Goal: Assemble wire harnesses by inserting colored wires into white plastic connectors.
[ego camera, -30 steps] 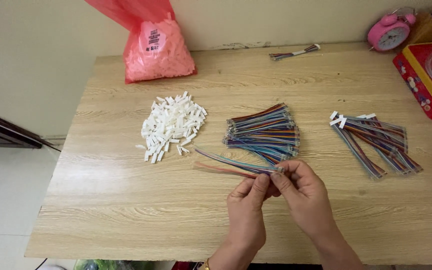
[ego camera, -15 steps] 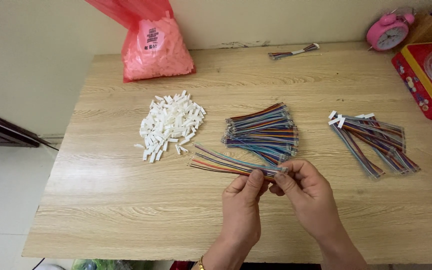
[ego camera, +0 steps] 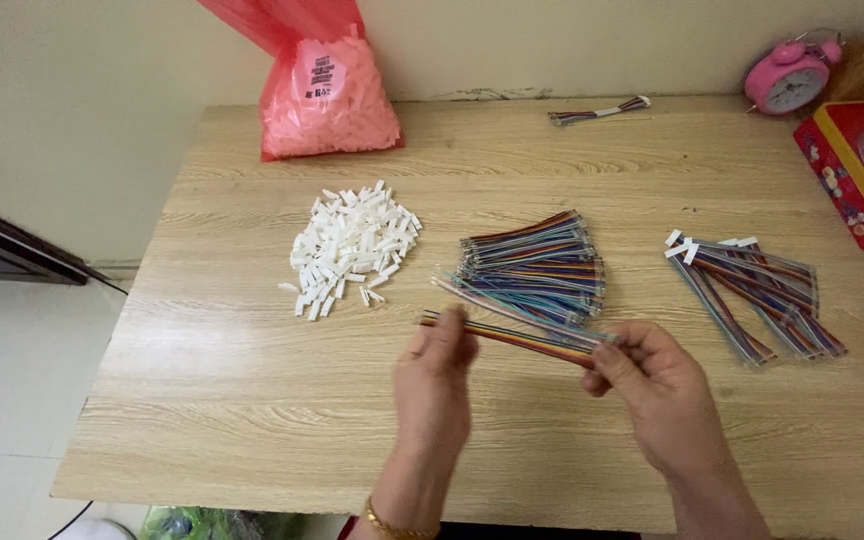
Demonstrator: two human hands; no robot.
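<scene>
The table (ego camera: 252, 400) carries the whole job, and the grip sits above its near edge. Half a second ago both hands were pinched together at one end of a flat ribbon cable; now they stand apart, and the cable (ego camera: 512, 335) runs taut between them, clear of the wood. In my judgement it has been drawn out straight for handling or checking.

The left hand (ego camera: 435, 385) is closed on the cable's left end, thumb and fingers pinched. The right hand (ego camera: 652, 385) is closed on the right end in the same way. Whether a second strip lies in the same grip I cannot tell.

Just beyond the grip lies the stack of loose ribbon cables (ego camera: 537, 262). Beyond and to its left sits the heap of white connectors (ego camera: 352, 248), with the red bag (ego camera: 327, 95) further back. To the right of the grip lie cables already fitted with white ends (ego camera: 752, 290). One more cable (ego camera: 597, 112) lies at the far edge.
</scene>
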